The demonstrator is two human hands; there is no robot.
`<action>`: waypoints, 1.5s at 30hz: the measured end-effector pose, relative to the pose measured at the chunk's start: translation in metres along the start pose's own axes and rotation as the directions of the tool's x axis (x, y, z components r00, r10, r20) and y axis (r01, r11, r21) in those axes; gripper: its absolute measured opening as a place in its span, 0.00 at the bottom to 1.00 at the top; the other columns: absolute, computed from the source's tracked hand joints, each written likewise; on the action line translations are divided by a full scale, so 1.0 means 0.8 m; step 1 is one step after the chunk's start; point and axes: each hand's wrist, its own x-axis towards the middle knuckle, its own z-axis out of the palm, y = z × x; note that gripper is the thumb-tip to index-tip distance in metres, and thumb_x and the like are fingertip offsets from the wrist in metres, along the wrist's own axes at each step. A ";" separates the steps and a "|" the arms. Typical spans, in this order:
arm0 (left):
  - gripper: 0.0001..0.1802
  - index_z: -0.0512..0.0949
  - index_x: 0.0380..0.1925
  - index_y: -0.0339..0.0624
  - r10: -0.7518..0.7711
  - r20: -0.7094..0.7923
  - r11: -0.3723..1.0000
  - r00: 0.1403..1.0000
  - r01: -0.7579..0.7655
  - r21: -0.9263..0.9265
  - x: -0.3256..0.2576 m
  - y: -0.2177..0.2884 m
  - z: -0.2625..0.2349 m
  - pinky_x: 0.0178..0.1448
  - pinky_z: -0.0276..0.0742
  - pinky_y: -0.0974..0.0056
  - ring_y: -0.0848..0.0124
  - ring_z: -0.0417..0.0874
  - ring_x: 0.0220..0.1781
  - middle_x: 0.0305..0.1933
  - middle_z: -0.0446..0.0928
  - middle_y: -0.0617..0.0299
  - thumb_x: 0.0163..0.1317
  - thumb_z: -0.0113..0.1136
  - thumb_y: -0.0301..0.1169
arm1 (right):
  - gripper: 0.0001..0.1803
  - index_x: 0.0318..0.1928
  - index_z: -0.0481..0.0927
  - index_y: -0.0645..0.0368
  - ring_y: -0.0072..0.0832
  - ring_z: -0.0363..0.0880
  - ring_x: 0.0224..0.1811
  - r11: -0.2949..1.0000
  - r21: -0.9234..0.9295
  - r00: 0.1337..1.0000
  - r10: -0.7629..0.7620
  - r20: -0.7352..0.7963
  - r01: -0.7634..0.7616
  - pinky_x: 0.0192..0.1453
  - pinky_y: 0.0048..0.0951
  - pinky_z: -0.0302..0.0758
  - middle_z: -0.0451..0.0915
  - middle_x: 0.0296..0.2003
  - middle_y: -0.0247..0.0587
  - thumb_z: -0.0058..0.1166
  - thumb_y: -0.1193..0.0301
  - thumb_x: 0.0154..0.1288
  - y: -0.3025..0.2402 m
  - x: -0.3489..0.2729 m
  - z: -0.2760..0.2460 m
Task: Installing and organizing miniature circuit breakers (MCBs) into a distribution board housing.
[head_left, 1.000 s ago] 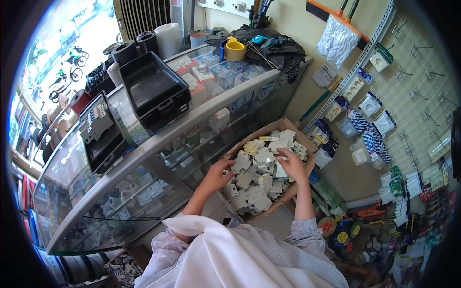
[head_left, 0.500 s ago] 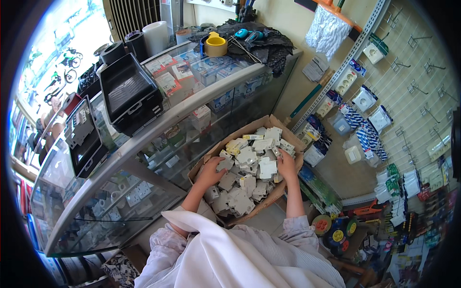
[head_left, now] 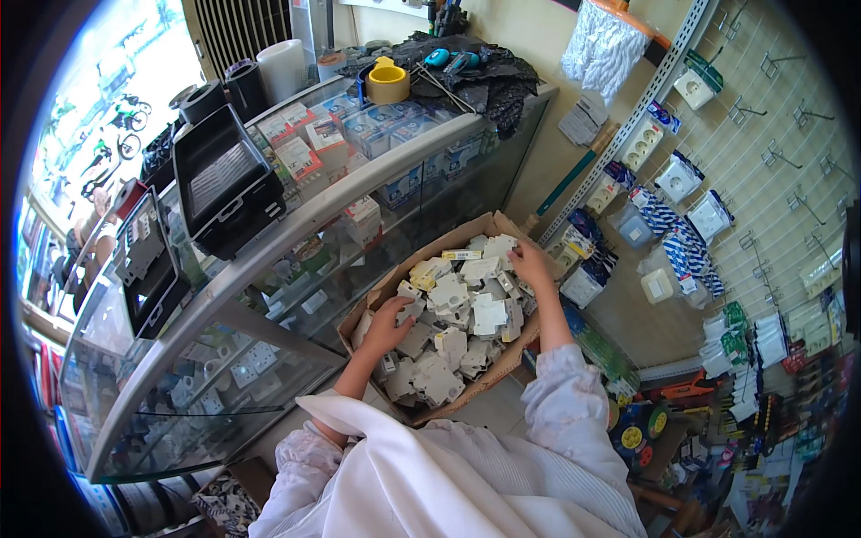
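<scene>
Both hands sorting inside a cardboard box (head_left: 502, 235) of white electrical fittings (head_left: 453, 336).
Left hand (head_left: 387, 328), at 9 o'clock, curled onto the fittings; right hand (head_left: 531, 266), at 2 o'clock, grip unclear; box appears still full, sorting judged early.

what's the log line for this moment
left hand: in box, on white parts | right hand: on parts at far end | box: on floor by glass counter
</scene>
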 end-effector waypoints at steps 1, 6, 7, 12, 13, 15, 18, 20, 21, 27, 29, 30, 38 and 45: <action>0.20 0.72 0.49 0.43 -0.013 -0.002 1.000 1.000 0.013 -0.004 -0.001 0.000 0.000 0.39 0.76 0.63 0.59 0.77 0.50 0.51 0.72 0.55 0.55 0.59 0.29 | 0.23 0.51 0.72 0.65 0.45 0.75 0.49 0.993 0.085 0.991 0.077 0.108 -0.086 0.52 0.39 0.71 0.77 0.45 0.52 0.56 0.67 0.57 -0.008 0.008 0.006; 0.20 0.72 0.50 0.44 0.014 0.009 1.000 1.000 -0.014 0.007 0.002 0.001 0.006 0.41 0.76 0.63 0.60 0.77 0.50 0.51 0.72 0.55 0.55 0.59 0.29 | 0.22 0.47 0.73 0.68 0.48 0.73 0.52 0.983 0.073 0.958 0.147 0.245 -0.169 0.54 0.41 0.70 0.75 0.47 0.56 0.57 0.66 0.56 -0.004 0.015 0.008; 0.20 0.72 0.50 0.44 0.025 0.019 1.000 1.000 -0.025 0.010 0.003 0.000 0.008 0.42 0.76 0.63 0.60 0.77 0.50 0.51 0.72 0.55 0.55 0.59 0.29 | 0.24 0.50 0.72 0.68 0.48 0.74 0.50 1.000 0.002 0.985 -0.011 0.171 0.011 0.53 0.39 0.71 0.76 0.46 0.56 0.59 0.66 0.55 0.001 0.008 0.006; 0.21 0.70 0.52 0.45 -0.063 0.048 0.998 0.997 0.063 -0.001 0.000 0.006 -0.011 0.46 0.76 0.64 0.64 0.76 0.52 0.54 0.70 0.58 0.57 0.59 0.29 | 0.25 0.48 0.72 0.64 0.48 0.72 0.53 0.990 -0.110 0.981 -0.071 0.182 0.092 0.57 0.38 0.69 0.76 0.46 0.55 0.61 0.63 0.53 -0.056 -0.064 -0.060; 0.21 0.71 0.52 0.45 -0.072 0.039 0.997 0.997 0.073 -0.012 0.002 0.006 -0.013 0.46 0.75 0.65 0.65 0.76 0.52 0.53 0.71 0.58 0.57 0.59 0.29 | 0.28 0.49 0.71 0.64 0.47 0.72 0.53 0.979 -0.193 0.936 0.134 0.327 -0.072 0.57 0.41 0.68 0.76 0.46 0.54 0.63 0.61 0.51 -0.067 -0.076 -0.080; 0.21 0.71 0.52 0.44 -0.067 0.027 0.997 0.997 0.068 -0.039 0.008 0.006 -0.015 0.46 0.75 0.64 0.65 0.76 0.52 0.54 0.71 0.57 0.57 0.59 0.29 | 0.31 0.51 0.69 0.63 0.46 0.72 0.54 0.928 -0.298 0.831 0.340 0.441 -0.222 0.58 0.44 0.67 0.77 0.45 0.54 0.64 0.60 0.50 -0.060 -0.100 -0.082; 0.20 0.71 0.52 0.43 -0.063 0.000 0.990 0.998 0.063 -0.126 0.010 -0.001 -0.024 0.49 0.74 0.64 0.67 0.76 0.51 0.52 0.72 0.58 0.58 0.57 0.27 | 0.38 0.55 0.67 0.61 0.44 0.72 0.55 0.930 -0.321 0.827 0.318 0.465 -0.177 0.58 0.49 0.62 0.77 0.46 0.53 0.66 0.55 0.47 -0.046 -0.132 -0.062; 0.20 0.70 0.53 0.41 -0.026 -0.010 0.939 1.000 0.021 -0.344 0.008 -0.022 -0.038 0.52 0.73 0.64 0.69 0.76 0.52 0.53 0.72 0.59 0.60 0.56 0.26 | 0.46 0.62 0.60 0.61 0.43 0.68 0.59 0.941 -0.309 0.844 0.273 0.461 -0.136 0.60 0.46 0.55 0.75 0.51 0.51 0.64 0.50 0.48 -0.055 -0.143 -0.055; 0.20 0.69 0.54 0.39 -0.070 0.040 0.900 0.997 0.081 -0.428 0.007 -0.005 -0.047 0.54 0.73 0.64 0.69 0.74 0.54 0.54 0.72 0.58 0.61 0.55 0.26 | 0.48 0.63 0.58 0.61 0.42 0.69 0.59 0.950 -0.278 0.857 0.260 0.444 -0.145 0.61 0.42 0.51 0.75 0.51 0.52 0.64 0.50 0.47 -0.048 -0.150 -0.054; 0.23 0.65 0.58 0.40 -0.112 0.266 0.763 0.957 0.255 -0.594 -0.026 0.030 -0.150 0.57 0.71 0.64 0.67 0.74 0.56 0.57 0.70 0.57 0.62 0.54 0.27 | 0.41 0.56 0.67 0.58 0.40 0.72 0.54 0.983 -0.115 0.959 0.166 0.230 -0.143 0.60 0.42 0.52 0.79 0.43 0.47 0.69 0.54 0.42 -0.022 -0.168 -0.041; 0.24 0.64 0.58 0.40 -0.140 0.321 0.807 0.937 0.295 -0.511 -0.044 0.024 -0.182 0.57 0.71 0.64 0.67 0.73 0.56 0.57 0.70 0.57 0.62 0.54 0.27 | 0.38 0.53 0.70 0.56 0.38 0.72 0.53 0.983 -0.061 0.950 0.182 0.254 -0.172 0.60 0.41 0.52 0.79 0.40 0.45 0.69 0.55 0.42 -0.032 -0.168 -0.044; 0.24 0.64 0.59 0.40 -0.176 0.362 0.847 0.915 0.329 -0.418 -0.050 0.025 -0.195 0.57 0.70 0.64 0.67 0.73 0.56 0.58 0.69 0.57 0.62 0.54 0.27 | 0.34 0.51 0.73 0.55 0.36 0.73 0.52 0.981 0.000 0.941 0.185 0.283 -0.193 0.61 0.41 0.51 0.78 0.38 0.42 0.69 0.56 0.41 -0.037 -0.169 -0.047; 0.21 0.67 0.57 0.40 -0.127 0.305 0.985 0.944 0.156 -0.074 -0.033 0.068 -0.189 0.57 0.70 0.63 0.68 0.73 0.56 0.56 0.71 0.58 0.62 0.52 0.27 | 0.29 0.50 0.72 0.53 0.35 0.77 0.39 0.861 0.491 0.942 -0.046 0.332 -0.131 0.49 0.34 0.70 0.79 0.40 0.42 0.67 0.64 0.45 -0.049 -0.179 -0.045; 0.22 0.70 0.54 0.41 0.072 0.336 0.996 0.939 -0.049 -0.075 -0.011 0.090 -0.091 0.57 0.70 0.62 0.64 0.74 0.54 0.54 0.73 0.55 0.57 0.58 0.25 | 0.25 0.48 0.74 0.53 0.38 0.79 0.36 0.944 0.331 0.896 -0.148 0.417 0.002 0.43 0.34 0.75 0.80 0.39 0.45 0.63 0.66 0.45 -0.113 -0.193 -0.071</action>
